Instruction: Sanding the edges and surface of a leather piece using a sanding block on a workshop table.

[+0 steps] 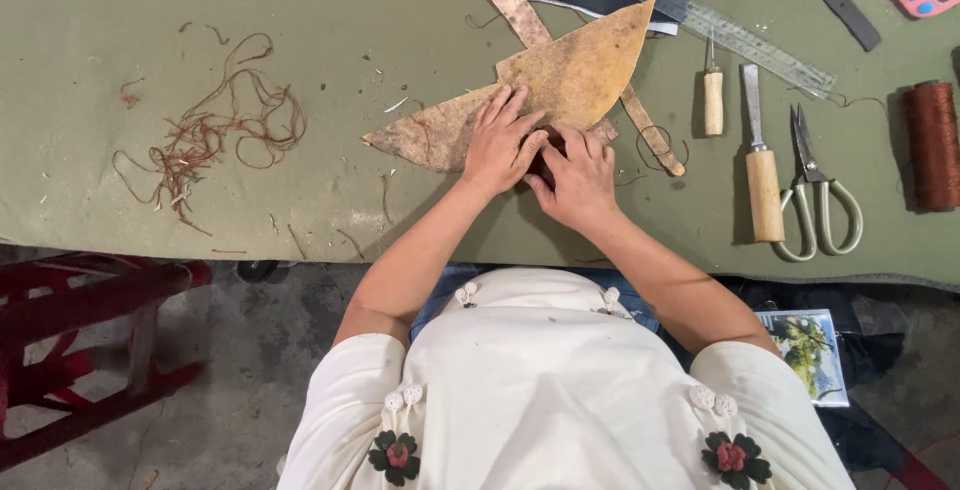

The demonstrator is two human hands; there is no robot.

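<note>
Pressing flat with fingers spread, the left hand [497, 142] rests on one tan leaf-shaped leather piece [560, 80] at frame centre on the green counter [150, 220]; the right hand [578, 178] curls around a small dark piece [545, 150] beside it. Right of them lie one awl [712, 98], one knife [760, 165], one scissors [815, 190], one thread spool [932, 145]

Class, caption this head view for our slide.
Both hands, left and right, press on tan leather pieces beside scissors.
</note>
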